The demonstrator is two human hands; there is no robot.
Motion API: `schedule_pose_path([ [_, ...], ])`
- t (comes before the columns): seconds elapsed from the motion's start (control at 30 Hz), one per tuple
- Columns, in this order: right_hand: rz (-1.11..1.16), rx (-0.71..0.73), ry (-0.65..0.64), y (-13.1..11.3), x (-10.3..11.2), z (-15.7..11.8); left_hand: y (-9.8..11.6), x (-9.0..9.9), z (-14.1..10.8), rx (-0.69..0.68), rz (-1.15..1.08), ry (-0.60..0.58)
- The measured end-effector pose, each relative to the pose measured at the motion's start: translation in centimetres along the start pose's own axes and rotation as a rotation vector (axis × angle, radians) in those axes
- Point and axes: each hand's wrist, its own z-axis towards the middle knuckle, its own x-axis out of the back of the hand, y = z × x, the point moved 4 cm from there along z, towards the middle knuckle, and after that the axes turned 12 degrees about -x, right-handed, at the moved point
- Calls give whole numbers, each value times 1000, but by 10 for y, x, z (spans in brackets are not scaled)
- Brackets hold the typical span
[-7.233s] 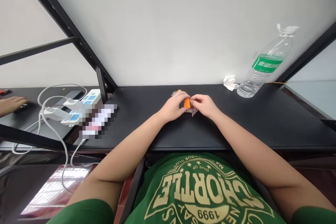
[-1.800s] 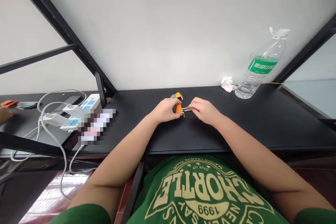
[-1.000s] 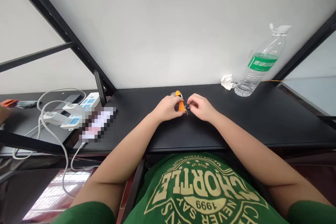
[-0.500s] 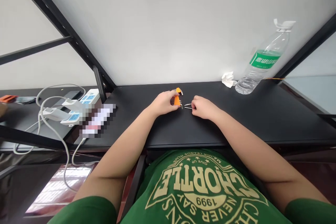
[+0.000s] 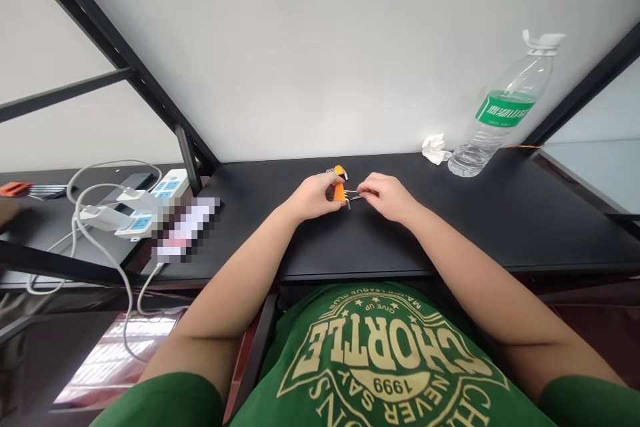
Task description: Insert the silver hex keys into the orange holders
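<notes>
My left hand [image 5: 315, 195] grips the orange hex key holder [image 5: 339, 193] just above the black desk [image 5: 400, 240]; my right hand [image 5: 387, 197] pinches a thin steel key [image 5: 354, 195] against it, with a tissue [image 5: 435, 149] and bottle [image 5: 500, 127] well off to the right

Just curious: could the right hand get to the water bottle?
Probably yes: the right hand lies toward the water bottle, and a crumpled tissue nearby seems unlikely to block it.
</notes>
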Motion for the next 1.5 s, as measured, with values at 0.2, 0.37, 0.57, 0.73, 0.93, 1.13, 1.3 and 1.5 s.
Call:
schedule_pose_path([
  [0.2,-63,128,80,-5,0,-6,2,-1,1,-7,33,-18],
  [0.37,-134,146,86,-5,-2,-7,5,-2,0,-26,1,2],
  [0.57,-61,144,57,-11,-6,-5,12,-1,3,-67,35,22],
  [0.73,5,123,126,-12,3,-5,9,8,1,-43,26,64],
  [0.93,43,137,126,-12,7,-5,5,8,0,-44,20,80],
  [1.13,-17,136,35,-17,-1,-6,9,-1,2,-71,10,17],
  [1.3,111,43,11,-20,-4,-2,15,-3,4,-112,76,-13],
  [1.5,-152,-115,-91,9,-2,3,2,4,0,-45,50,-5],
])
